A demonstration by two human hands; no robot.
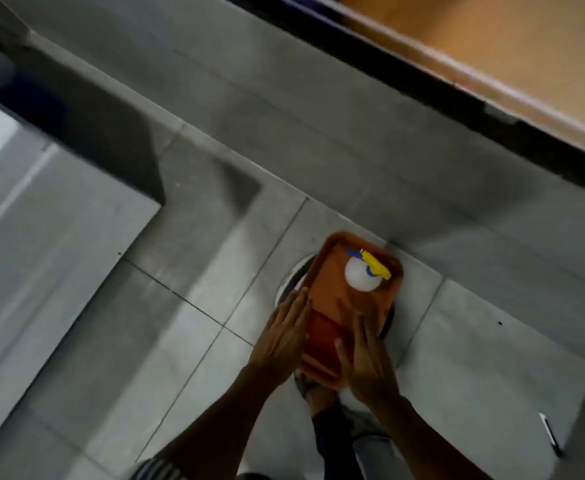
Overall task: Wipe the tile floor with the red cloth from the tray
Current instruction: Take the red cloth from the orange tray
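Note:
An orange tray (pixel 339 299) lies below me on a round stool over the grey tile floor (pixel 187 341). A folded red cloth (pixel 322 337) rests in the tray's near part. A white spray bottle with a yellow and blue head (pixel 363 277) lies in the far part. My left hand (pixel 282 336) is flat with fingers straight at the tray's left edge, holding nothing. My right hand (pixel 367 358) hovers over the tray's right near side, fingers spread, thumb next to the cloth. The frame is blurred.
A grey tiled step or wall base (pixel 318 116) runs diagonally behind the tray. A wooden panel (pixel 492 46) is at the top right. A thin dark and white object (pixel 550 434) lies on the floor at the right. My foot shows under the stool.

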